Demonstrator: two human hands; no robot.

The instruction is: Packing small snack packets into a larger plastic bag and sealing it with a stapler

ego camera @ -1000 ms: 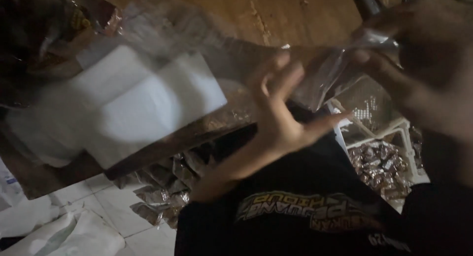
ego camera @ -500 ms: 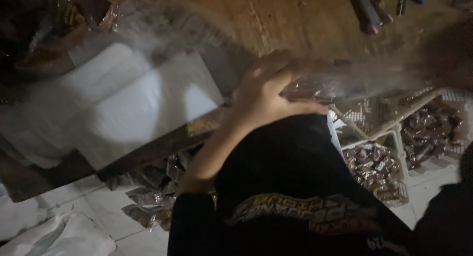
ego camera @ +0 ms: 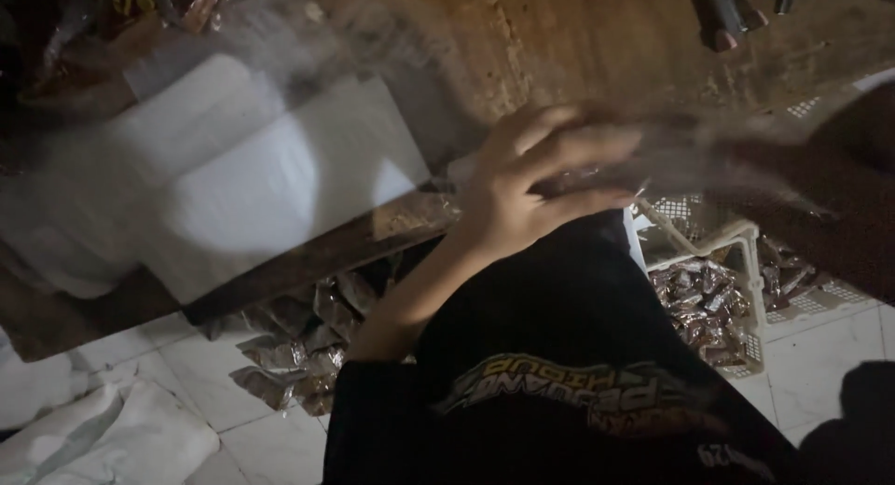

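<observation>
The left hand [ego camera: 527,182] is pinching the edge of a clear plastic bag [ego camera: 671,159], blurry, spread over the wooden tabletop [ego camera: 578,47], probably to keep it flat. Right hand isn't clearly visible, can't tell. White basket [ego camera: 736,252] of wrapped candies [ego camera: 699,303] sits at 4 o'clock.

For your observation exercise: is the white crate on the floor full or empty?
Partly full: the crate holds a heap of shiny wrapped packets reaching near the rim on one side, with bare mesh elsewhere.
</observation>
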